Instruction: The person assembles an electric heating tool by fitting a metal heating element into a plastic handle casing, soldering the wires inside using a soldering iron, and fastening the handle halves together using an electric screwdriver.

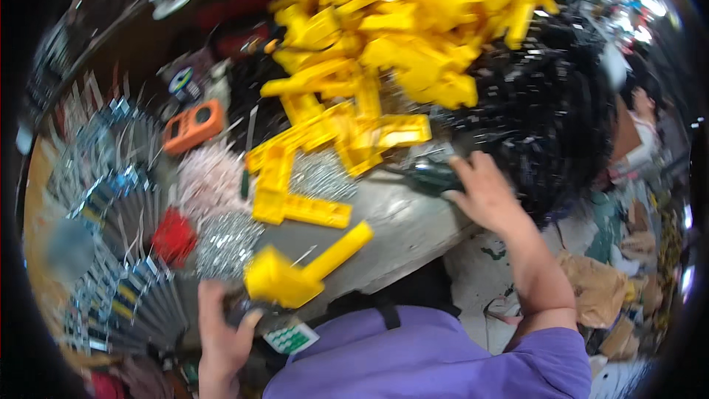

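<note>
**benchrat:** Down at the near edge of the grey bench (pixel 413 225), the left hand (pixel 221 325) has its fingers wrapped round the base of a yellow plastic part (pixel 295 270), a chunky block with a long arm sticking up and right. It's gripped low, I reckon so the arm stays free and out in the open where you can get at it

**screwloose:** and the right hand (pixel 484 192)?

**benchrat:** Reaching out over the far side of the bench, fingers curled down on a dark green tool (pixel 428 174). It's blurry there, so whether it's actually clamped on it or just resting on top, I can't tell

**screwloose:** what's all the yellow behind?

**benchrat:** Big heap of yellow parts (pixel 399 29) of the same sort, piled at the back, with a few L-shaped ones (pixel 295 203) spilled forward within easy reach. Screws sit in silvery piles (pixel 225 240) just left of the held part, next to a red tub (pixel 173 236) and an orange box (pixel 193 125), so everything small is parked on the holding-hand side
</note>
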Demonstrator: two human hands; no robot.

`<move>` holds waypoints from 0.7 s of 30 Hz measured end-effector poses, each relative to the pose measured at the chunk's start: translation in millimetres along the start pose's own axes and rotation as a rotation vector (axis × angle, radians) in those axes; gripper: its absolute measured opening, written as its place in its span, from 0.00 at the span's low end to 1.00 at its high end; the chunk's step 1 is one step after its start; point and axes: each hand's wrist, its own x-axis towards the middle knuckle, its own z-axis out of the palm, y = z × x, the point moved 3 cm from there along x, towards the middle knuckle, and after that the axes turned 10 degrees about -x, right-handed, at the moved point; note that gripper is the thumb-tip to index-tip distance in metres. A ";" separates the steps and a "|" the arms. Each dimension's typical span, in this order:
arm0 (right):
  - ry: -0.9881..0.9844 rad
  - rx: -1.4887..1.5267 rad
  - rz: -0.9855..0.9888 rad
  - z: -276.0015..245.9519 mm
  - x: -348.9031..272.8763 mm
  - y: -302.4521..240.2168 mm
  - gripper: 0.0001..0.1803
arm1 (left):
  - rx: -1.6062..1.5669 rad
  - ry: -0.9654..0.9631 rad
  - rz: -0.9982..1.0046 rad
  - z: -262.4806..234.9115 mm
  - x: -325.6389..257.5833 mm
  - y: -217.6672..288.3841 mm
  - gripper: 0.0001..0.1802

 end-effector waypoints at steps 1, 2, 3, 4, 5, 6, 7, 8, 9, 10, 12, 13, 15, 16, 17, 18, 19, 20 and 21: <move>0.028 0.015 -0.043 3.3 2.1 2.6 0.31 | 0.306 -0.038 0.173 -6.1 -3.7 10.9 0.23; 0.055 0.035 -0.089 5.6 2.5 4.4 0.31 | 0.364 -0.061 0.182 -8.4 -10.9 10.1 0.26; 0.095 0.056 -0.099 4.1 -1.6 8.5 0.32 | 0.422 -0.067 0.274 -3.1 -13.0 7.4 0.23; 0.133 0.086 -0.131 1.3 -1.6 9.7 0.32 | 0.489 -0.054 0.351 -1.2 -16.8 5.3 0.21; 0.216 0.095 -0.143 -9.9 -1.1 9.7 0.32 | 0.506 -0.093 0.309 2.0 -16.3 -3.5 0.21; 0.238 0.054 -0.095 -30.7 -2.3 15.2 0.30 | 0.524 -0.130 0.263 6.0 -15.8 -13.8 0.22; 0.482 -0.035 -0.114 -46.6 -1.4 29.9 0.25 | 0.515 -0.152 0.290 6.9 -20.2 -25.7 0.30; 0.597 0.042 -0.038 -69.0 1.7 46.7 0.16 | 0.516 -0.158 0.295 11.0 -19.4 -24.2 0.30; 0.759 0.062 0.059 -92.1 0.8 63.2 0.09 | 0.523 -0.138 0.341 17.7 -19.6 -17.8 0.35; 0.895 0.028 0.125 -115.5 1.0 85.6 0.06 | 0.531 -0.113 0.387 22.6 -18.8 -13.3 0.40; 1.075 -0.091 0.214 -148.5 5.0 147.5 0.08 | 0.591 -0.126 0.375 24.7 -16.8 -16.6 0.46; 1.063 -0.051 0.368 -167.5 6.3 179.4 0.13 | 0.502 -0.118 0.338 25.6 -12.9 -17.8 0.45; 0.798 -0.067 0.574 -189.4 15.7 243.9 0.25 | 0.416 -0.104 0.306 24.6 -11.2 -19.0 0.44; 0.803 -0.067 0.576 -196.4 21.8 261.2 0.25 | 0.446 -0.114 0.314 23.4 -11.9 -23.9 0.44; 0.534 -0.093 0.600 -197.0 32.8 273.3 0.26 | 0.477 -0.122 0.322 23.2 -12.0 -26.5 0.43; 0.265 -0.116 0.617 -192.8 38.3 283.8 0.27 | 0.478 -0.120 0.326 24.6 -12.0 -28.2 0.43; 0.375 -0.218 0.592 -192.6 41.7 285.5 0.25 | 0.501 -0.095 0.332 24.7 -13.8 -28.2 0.42; 0.380 -0.212 0.588 -190.2 44.9 289.3 0.25 | 0.525 -0.071 0.338 24.4 -14.5 -28.3 0.41; 0.604 -0.101 0.579 -193.3 44.5 293.2 0.23 | 0.530 -0.067 0.340 24.2 -13.5 -29.3 0.41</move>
